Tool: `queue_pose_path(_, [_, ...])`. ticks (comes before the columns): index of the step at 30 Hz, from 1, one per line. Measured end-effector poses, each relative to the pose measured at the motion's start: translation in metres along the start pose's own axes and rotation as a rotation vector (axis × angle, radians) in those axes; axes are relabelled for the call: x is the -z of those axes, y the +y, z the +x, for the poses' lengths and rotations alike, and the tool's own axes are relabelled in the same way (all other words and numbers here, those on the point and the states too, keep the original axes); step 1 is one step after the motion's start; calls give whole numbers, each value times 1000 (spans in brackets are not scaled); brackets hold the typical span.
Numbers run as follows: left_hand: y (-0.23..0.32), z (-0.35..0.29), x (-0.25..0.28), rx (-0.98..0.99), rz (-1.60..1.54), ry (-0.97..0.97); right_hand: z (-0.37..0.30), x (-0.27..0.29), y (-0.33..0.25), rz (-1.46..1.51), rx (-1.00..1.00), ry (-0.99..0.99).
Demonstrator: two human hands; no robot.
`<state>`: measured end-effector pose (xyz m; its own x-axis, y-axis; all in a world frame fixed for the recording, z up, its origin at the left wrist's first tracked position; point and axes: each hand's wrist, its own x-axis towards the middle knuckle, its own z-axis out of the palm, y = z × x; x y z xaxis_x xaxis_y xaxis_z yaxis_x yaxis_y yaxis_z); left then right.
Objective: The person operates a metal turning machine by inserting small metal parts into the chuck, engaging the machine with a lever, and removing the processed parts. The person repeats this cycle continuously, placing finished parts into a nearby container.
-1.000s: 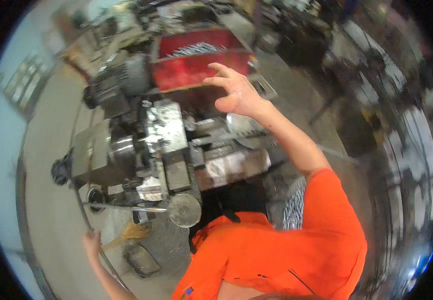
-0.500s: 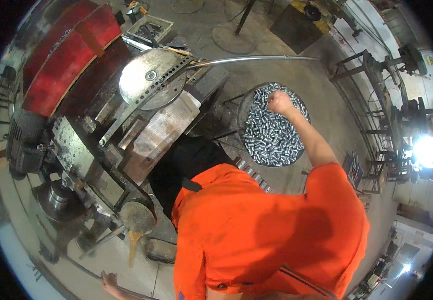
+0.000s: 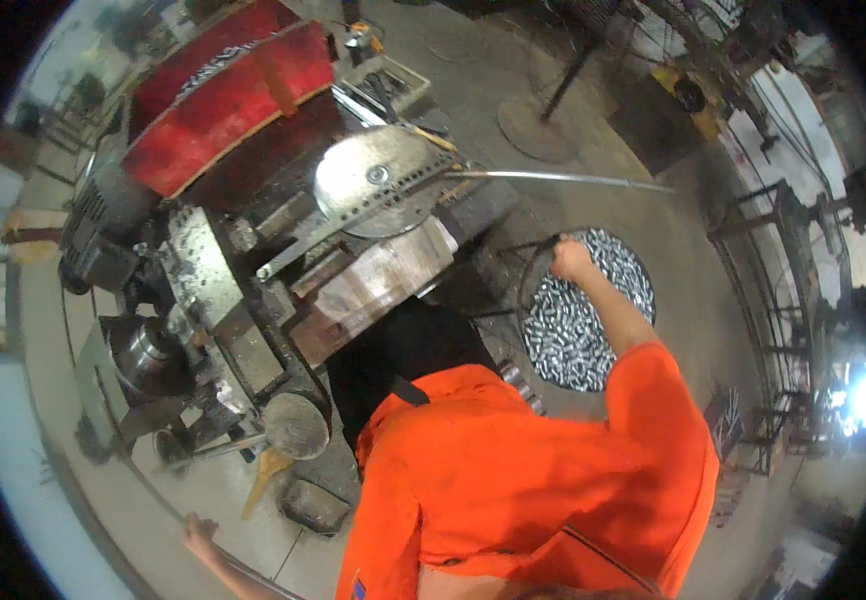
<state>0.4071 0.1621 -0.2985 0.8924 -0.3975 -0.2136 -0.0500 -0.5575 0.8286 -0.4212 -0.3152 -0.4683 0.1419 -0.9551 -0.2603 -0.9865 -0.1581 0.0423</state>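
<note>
My right hand point(image 3: 572, 259) is over the far left rim of a round tub point(image 3: 525, 318) filled with small shiny metal cylinders point(image 3: 581, 328). Its fingers are drawn together, and whatever is between them is too small to make out. My left hand point(image 3: 202, 538) is low on the left, at a long thin rod point(image 3: 149, 484) that runs past the machine. Its fingers appear bent round the rod, though they show small and blurred.
A greasy machine stands to my left, with a metal disc point(image 3: 365, 175), a perforated bar point(image 3: 328, 238) and a red hopper point(image 3: 228, 108). A pale tray of tools point(image 3: 403, 92) lies behind it. From the disc a long bar point(image 3: 583, 180) reaches out rightward. Metal racks point(image 3: 778, 300) line the right side.
My right hand has moved from above the cylinders to the tub's far left rim. The whole view has shifted, with the machine and tub now lower and the machine further right.
</note>
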Motion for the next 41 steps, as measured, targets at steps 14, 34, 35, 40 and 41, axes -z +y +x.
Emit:
queue_pose_path(14, [11,-19,-17,-51,-72,83,8,8,-6,-94,28,-32])
queue_pose_path(34, [-1,0,-15,-57,-43,43,-17,-20,-26,152,-93,51])
queue_pose_path(35, [-4,1,-12,-50,-38,59,-17,-16,-31,166,-118,32])
queue_pose_path(40, [-4,-12,-4,-125,266,85,-30,10,-40,319,-171,70])
queue_pose_path(41, [-13,-20,-4,-108,258,89,-28,6,-29,408,-153,57])
